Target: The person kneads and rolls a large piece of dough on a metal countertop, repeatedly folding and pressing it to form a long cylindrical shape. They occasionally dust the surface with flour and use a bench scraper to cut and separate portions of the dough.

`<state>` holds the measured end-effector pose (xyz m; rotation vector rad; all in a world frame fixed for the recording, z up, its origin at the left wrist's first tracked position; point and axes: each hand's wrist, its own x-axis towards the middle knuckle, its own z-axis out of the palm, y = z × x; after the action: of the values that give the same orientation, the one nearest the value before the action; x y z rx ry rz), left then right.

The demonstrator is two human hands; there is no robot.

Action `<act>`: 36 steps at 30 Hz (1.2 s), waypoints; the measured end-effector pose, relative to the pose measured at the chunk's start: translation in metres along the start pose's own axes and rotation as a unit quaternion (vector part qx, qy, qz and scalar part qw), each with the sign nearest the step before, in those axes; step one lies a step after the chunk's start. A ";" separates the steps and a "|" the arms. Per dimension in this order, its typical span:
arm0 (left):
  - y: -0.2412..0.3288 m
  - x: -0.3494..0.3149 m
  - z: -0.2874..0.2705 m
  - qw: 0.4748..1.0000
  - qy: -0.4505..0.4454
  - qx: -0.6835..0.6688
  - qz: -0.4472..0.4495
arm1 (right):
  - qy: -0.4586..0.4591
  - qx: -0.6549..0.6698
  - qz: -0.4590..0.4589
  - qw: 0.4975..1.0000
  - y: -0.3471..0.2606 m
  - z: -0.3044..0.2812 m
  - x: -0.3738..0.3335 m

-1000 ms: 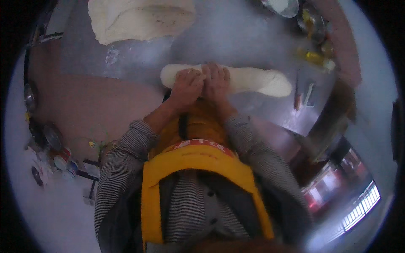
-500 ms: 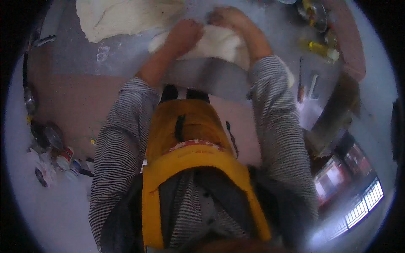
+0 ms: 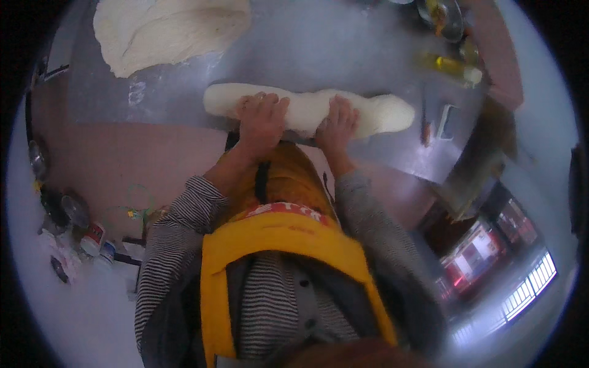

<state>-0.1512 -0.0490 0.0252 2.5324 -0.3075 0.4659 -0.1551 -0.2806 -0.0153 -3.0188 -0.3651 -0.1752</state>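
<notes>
The dough log (image 3: 307, 110) lies across the near part of the metal table (image 3: 343, 49), running left to right just beyond our apron, with both our hands pressed on its middle. At the far left sits a big flattened slab of dough (image 3: 165, 27), well apart from the log, likely parked there so the rolling space stays free. Patches of flour (image 3: 136, 92) dust the steel between slab and log — probably to keep the dough from sticking. Our left hand (image 3: 261, 119) rests palm-down on the log, fingers spread narrowly and curled over its top, not gripping anything closed. Just beside it our right hand (image 3: 336, 122) lies the same way, fingers draped over the log's near side, pressing rather than pinching. We judge that the two hands sit close together at the centre so the pressure pushes the dough outward toward both ends; the right end (image 3: 386, 113) already looks thicker and rounder than the left. Farther right, at the far corner, a bottle of yellow oil (image 3: 451, 66) lies near a metal bowl (image 3: 442, 15) — kept within reach but clear of the log. Near the table's right edge a small scraper-like tool (image 3: 446, 121) rests flat; we cannot tell its exact kind.
</notes>
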 end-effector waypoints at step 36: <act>0.013 0.024 0.046 0.994 -0.094 -0.056 -0.007 | 0.039 -0.062 0.079 0.994 0.134 -0.008 0.009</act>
<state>-0.1211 -0.0883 0.0040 2.4696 -0.3741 0.1979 -0.1151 -0.4094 -0.0174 -3.1328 -0.1104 -0.3136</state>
